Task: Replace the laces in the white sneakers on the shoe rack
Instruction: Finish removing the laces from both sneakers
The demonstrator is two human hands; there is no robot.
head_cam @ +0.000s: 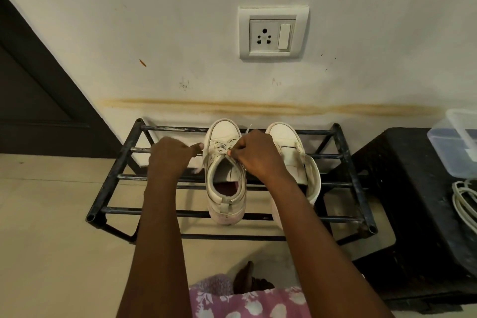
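Against a stained wall (180, 33), on the black shoe rack (112, 175), the right grip (255, 157) pinched the laced sneaker's (227, 204) lace (219, 148), while the left grip (167, 160) curled beside it, contents unclear.

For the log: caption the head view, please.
Right hand pinches a lace on one white sneaker, left hand beside it, on a black shoe rack.

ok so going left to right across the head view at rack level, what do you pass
dark door → left hand → laced white sneaker → right hand, pinching that sneaker's lace → second white sneaker → black stool → clear plastic box
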